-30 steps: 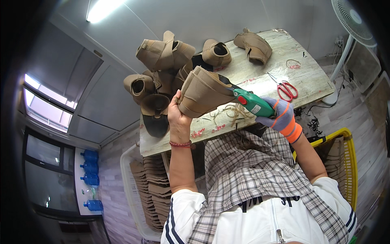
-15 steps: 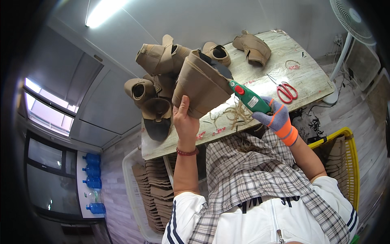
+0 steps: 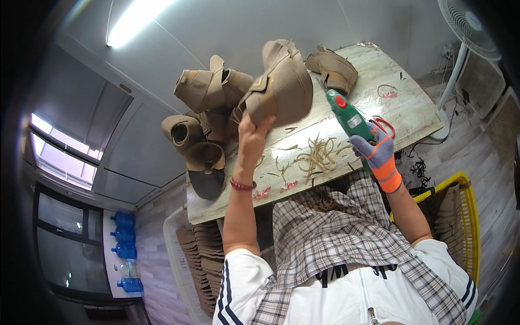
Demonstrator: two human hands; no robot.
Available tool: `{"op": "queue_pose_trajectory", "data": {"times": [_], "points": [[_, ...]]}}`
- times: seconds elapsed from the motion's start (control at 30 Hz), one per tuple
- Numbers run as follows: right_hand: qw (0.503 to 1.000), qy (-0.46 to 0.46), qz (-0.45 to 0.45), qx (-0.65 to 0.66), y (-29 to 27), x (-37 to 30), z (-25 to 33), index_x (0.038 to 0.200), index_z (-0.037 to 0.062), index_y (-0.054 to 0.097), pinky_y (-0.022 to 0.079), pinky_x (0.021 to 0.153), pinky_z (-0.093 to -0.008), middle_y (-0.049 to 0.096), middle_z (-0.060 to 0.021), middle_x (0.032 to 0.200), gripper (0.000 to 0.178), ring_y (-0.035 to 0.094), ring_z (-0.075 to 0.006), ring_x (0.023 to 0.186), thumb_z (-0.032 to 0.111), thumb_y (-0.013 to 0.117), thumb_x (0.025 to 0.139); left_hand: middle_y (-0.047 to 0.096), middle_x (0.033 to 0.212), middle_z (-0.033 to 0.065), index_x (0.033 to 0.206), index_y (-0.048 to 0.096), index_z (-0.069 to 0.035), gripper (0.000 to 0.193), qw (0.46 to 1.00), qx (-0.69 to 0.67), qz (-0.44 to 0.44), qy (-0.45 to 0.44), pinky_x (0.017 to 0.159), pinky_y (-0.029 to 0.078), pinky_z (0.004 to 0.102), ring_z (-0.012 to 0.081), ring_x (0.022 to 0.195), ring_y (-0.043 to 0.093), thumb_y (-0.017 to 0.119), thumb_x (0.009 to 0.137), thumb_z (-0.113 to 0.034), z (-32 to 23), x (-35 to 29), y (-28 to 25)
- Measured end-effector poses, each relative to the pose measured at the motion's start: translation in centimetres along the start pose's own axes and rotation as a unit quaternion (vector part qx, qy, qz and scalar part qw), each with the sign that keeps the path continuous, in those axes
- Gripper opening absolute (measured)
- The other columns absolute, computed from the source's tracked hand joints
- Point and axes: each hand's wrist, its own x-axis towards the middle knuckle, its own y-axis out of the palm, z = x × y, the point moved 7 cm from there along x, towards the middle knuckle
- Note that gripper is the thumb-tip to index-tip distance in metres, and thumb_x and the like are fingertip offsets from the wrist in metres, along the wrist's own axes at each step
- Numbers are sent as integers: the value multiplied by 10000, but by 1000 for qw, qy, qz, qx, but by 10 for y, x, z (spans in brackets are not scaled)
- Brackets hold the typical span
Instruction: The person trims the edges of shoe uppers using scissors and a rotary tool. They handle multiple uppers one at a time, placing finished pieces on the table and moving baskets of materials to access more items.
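My bare left hand [image 3: 252,142], with a red beaded bracelet at the wrist, grips a brown fabric shoe upper [image 3: 286,89] by its lower left edge and keeps it raised above the table. A strap tab shows on the upper's left side. A grey and orange glove covers my right hand [image 3: 377,149], its fingers wrapped round a green handheld power tool [image 3: 349,115] with a red button. The tool's tip points up and away, right of the held upper and apart from it. Scissors with red handles [image 3: 386,125] lie behind the tool, partly hidden.
More brown uppers [image 3: 203,86] are heaped on the table [image 3: 403,105] at left; another upper [image 3: 336,70] lies at the back. Thin cut strips [image 3: 318,156] lie near the front edge. A white bin [image 3: 176,244] and a yellow basket [image 3: 468,216] flank me, both holding brown pieces.
The held upper has been turned and moved slightly right, now showing its strap side. The tool has come away from its edge, moving right with my gloved hand.
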Motion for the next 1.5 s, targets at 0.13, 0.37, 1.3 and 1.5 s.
{"op": "queue_pose_trajectory", "data": {"times": [0.13,0.37,1.3,1.5], "points": [[999,11,-46,25,-19,2,-1,1039,-12,627,422,522,-193,619,8,742,288,527,-37,594,144,742,825,652,971,183,989,664,2,250,927,341,8,154,817,451,418,360,904,580,652,824,-185,-15,71,5],[998,17,-52,10,-33,9,-6,1031,-10,613,424,521,-195,602,3,723,274,527,-45,586,153,725,843,643,723,220,784,607,92,386,927,359,-103,-19,664,463,441,347,678,623,687,830,-282,83,153,-28],[996,72,46,-37,26,-16,-1,1062,-40,626,439,561,-194,632,-9,749,458,533,-35,629,294,783,791,672,1001,24,1119,626,19,232,981,-166,-94,-39,793,452,256,96,894,582,630,905,-71,24,-53,33],[995,88,43,-26,24,-12,2,1032,-35,621,407,510,-183,603,10,705,424,508,-27,573,293,768,807,667,814,157,991,639,38,151,979,171,-36,104,620,481,343,281,680,625,646,874,-57,18,-69,37]]}}
